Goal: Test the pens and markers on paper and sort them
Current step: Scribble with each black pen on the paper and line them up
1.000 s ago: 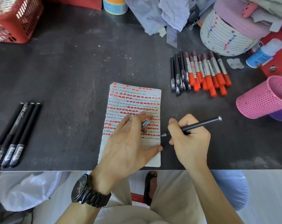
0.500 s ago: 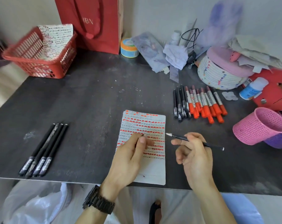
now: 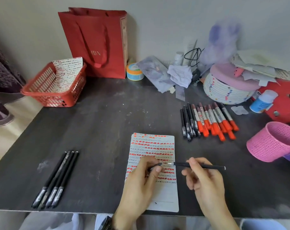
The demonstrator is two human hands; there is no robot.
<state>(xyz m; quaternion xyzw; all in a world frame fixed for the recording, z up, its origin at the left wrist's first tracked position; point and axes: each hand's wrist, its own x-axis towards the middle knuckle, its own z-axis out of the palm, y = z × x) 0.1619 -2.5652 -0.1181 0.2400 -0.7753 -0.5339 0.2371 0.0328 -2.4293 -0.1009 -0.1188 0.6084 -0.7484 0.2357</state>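
- My left hand [image 3: 141,183] pinches the pen cap [image 3: 155,165] between thumb and forefinger over the middle of the test sheet [image 3: 165,196]. A second ago that hand lay flatter on the sheet, steadying it.
- My right hand [image 3: 205,181] grips the black pen [image 3: 200,166] by its barrel, just off the sheet's right edge. The pen has come up from writing and now lies level, its tip aimed at the cap and nearly touching it.
- I read this pen as tested and about to be capped, with sorting to follow.
- Left of the sheet, well apart, the row of four black pens [image 3: 56,178] is unchanged and is likely the sorted group.
- Beyond the sheet to the right, the pile of pens and orange markers [image 3: 214,120] still waits, untested I judge.
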